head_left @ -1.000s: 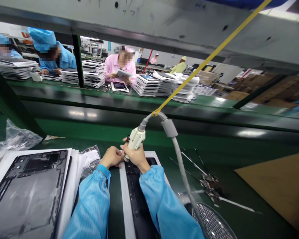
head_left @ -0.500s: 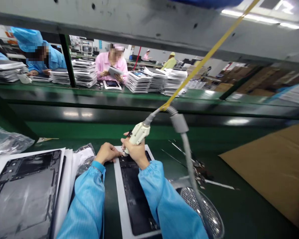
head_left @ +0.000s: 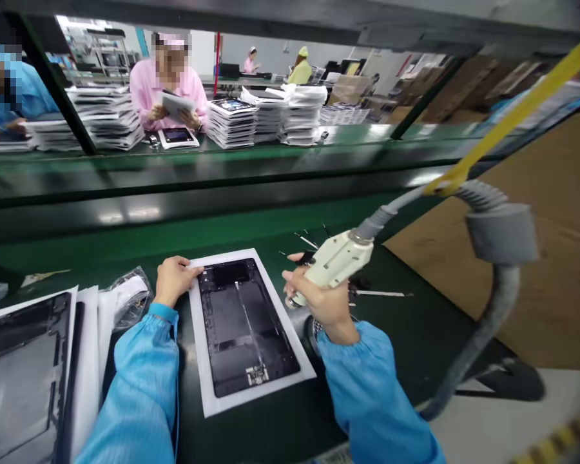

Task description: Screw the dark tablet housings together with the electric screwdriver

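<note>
A black tablet back cover (head_left: 246, 322) lies on a white foam-like sheet (head_left: 205, 393) on the green bench. At their upper left corner is my left hand (head_left: 174, 280), its thumb and fingers closed on the edge. My right hand (head_left: 326, 303) is wrapped round a cream electric screwdriver (head_left: 341, 261), held to the right of the cover with its tip pointing down and left. The bit end sits above a round tray of screws (head_left: 312, 332), mostly hidden by my right hand and sleeve. A grey cable (head_left: 500, 309) runs from the screwdriver's top.
More tablet covers (head_left: 24, 374) with white sheets are stacked at the left, beside a clear plastic bag (head_left: 133, 293). A cardboard sheet (head_left: 526, 258) leans at the right. A yellow strap (head_left: 526, 119) holds the cable. Co-workers sit across the bench among paper-layered stacks (head_left: 232, 122).
My right hand has lifted the screwdriver off the cover's upper corner and carried it right to the screw tray. My left hand stays at the corner. The view has turned right.
</note>
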Demonstrator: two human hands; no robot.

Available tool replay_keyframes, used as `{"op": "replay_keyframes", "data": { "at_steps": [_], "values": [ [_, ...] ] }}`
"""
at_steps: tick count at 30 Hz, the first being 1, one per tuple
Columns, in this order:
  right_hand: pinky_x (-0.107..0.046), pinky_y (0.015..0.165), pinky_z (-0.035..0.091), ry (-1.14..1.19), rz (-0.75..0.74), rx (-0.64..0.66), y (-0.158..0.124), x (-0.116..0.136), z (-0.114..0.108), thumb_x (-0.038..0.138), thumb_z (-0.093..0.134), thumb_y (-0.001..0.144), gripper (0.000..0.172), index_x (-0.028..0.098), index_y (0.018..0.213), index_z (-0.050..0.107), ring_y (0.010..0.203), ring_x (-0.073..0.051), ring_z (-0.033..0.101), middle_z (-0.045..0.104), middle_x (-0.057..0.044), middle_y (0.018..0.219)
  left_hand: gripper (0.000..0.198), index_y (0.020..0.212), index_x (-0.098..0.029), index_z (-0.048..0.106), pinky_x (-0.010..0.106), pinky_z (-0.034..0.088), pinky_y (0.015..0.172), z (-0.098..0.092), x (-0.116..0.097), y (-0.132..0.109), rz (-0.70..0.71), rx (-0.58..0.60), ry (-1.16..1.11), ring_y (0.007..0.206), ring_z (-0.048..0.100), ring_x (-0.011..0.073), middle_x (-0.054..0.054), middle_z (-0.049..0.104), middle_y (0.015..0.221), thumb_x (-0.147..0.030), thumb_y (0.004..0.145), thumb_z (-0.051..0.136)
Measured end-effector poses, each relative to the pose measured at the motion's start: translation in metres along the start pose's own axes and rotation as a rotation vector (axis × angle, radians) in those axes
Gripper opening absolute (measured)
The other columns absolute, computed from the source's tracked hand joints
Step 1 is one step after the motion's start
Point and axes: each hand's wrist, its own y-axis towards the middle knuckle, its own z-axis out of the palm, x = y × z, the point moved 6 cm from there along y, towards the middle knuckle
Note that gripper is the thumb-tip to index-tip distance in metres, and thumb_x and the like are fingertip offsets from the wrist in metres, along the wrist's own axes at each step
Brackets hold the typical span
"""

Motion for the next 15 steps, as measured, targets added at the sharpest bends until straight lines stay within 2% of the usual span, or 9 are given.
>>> {"op": "replay_keyframes", "data": {
  "at_steps": [2,4,7,9,10,12,14,15],
  "values": [
    [-0.026,0.044,0.049,-0.005,0.01,-0.001,-0.005,-0.001,-0.004,0.029,0.07,0.07,0.033,0.012,0.094,0.055,0.042,-0.014,0.052,0.054,0.003,0.05,0.049,0.118,-0.012,0.057,0.02,0.047,0.064,-0.006,0.004,-0.004,-0.014,-0.022,0.051,0.059,0.065,0.0132,0.002,0.068,0.069,-0.041,0.08,0.066],
    [-0.026,0.045,0.05,-0.003,0.015,-0.001,-0.01,0.0,-0.007,0.03,0.07,0.07,0.034,0.012,0.095,0.055,0.041,-0.014,0.052,0.054,0.003,0.05,0.053,0.123,-0.009,0.053,0.022,0.046,0.065,-0.012,0.01,-0.017,-0.049,-0.04,0.124,0.064,0.066,0.0163,0.003,0.066,0.065,-0.044,0.084,0.06],
    [-0.026,0.045,0.051,-0.008,0.001,-0.007,-0.016,-0.001,-0.008,0.031,0.07,0.071,0.029,0.013,0.09,0.057,0.041,-0.014,0.053,0.055,0.001,0.051,0.053,0.103,-0.011,0.062,0.026,0.04,0.062,-0.016,0.017,-0.055,-0.113,-0.037,0.249,0.066,0.064,0.0213,0.006,0.064,0.062,-0.058,0.079,0.058],
    [-0.025,0.044,0.052,-0.012,-0.019,-0.03,-0.022,-0.003,-0.01,0.032,0.071,0.073,0.025,0.015,0.085,0.059,0.042,-0.014,0.054,0.056,0.0,0.053,0.055,0.084,-0.015,0.064,0.026,0.034,0.058,-0.012,0.02,-0.089,-0.13,-0.004,0.307,0.065,0.061,0.021,0.006,0.064,0.067,-0.069,0.073,0.057],
    [-0.025,0.044,0.052,-0.015,-0.027,-0.043,-0.025,-0.004,-0.011,0.033,0.072,0.073,0.023,0.016,0.083,0.059,0.043,-0.015,0.055,0.057,0.0,0.054,0.056,0.075,-0.016,0.062,0.025,0.03,0.055,-0.006,0.022,-0.106,-0.148,0.047,0.331,0.063,0.058,0.0196,0.006,0.063,0.066,-0.072,0.072,0.056],
    [-0.024,0.041,0.05,-0.027,-0.03,-0.072,-0.031,-0.006,-0.018,0.037,0.073,0.073,0.023,0.018,0.081,0.061,0.043,-0.015,0.055,0.058,-0.001,0.056,0.052,0.067,-0.016,0.058,0.025,0.024,0.056,0.01,0.028,-0.136,-0.179,0.19,0.368,0.063,0.053,0.0167,0.005,0.061,0.067,-0.068,0.074,0.055],
    [-0.025,0.041,0.051,-0.058,-0.031,-0.069,-0.036,-0.009,-0.026,0.044,0.074,0.072,0.027,0.02,0.076,0.062,0.043,-0.016,0.056,0.058,-0.002,0.056,0.042,0.064,-0.016,0.055,0.025,0.022,0.058,0.019,0.03,-0.157,-0.149,0.209,0.346,0.063,0.047,0.0143,0.004,0.057,0.065,-0.055,0.078,0.056],
    [-0.026,0.047,0.055,-0.098,0.014,-0.041,-0.038,-0.014,-0.029,0.046,0.075,0.071,0.028,0.021,0.077,0.063,0.053,-0.019,0.062,0.062,-0.004,0.063,0.038,0.063,-0.016,0.053,0.025,0.021,0.059,0.023,0.03,-0.164,-0.127,0.21,0.309,0.062,0.044,0.013,0.003,0.054,0.063,-0.05,0.079,0.056]
  ]
}}
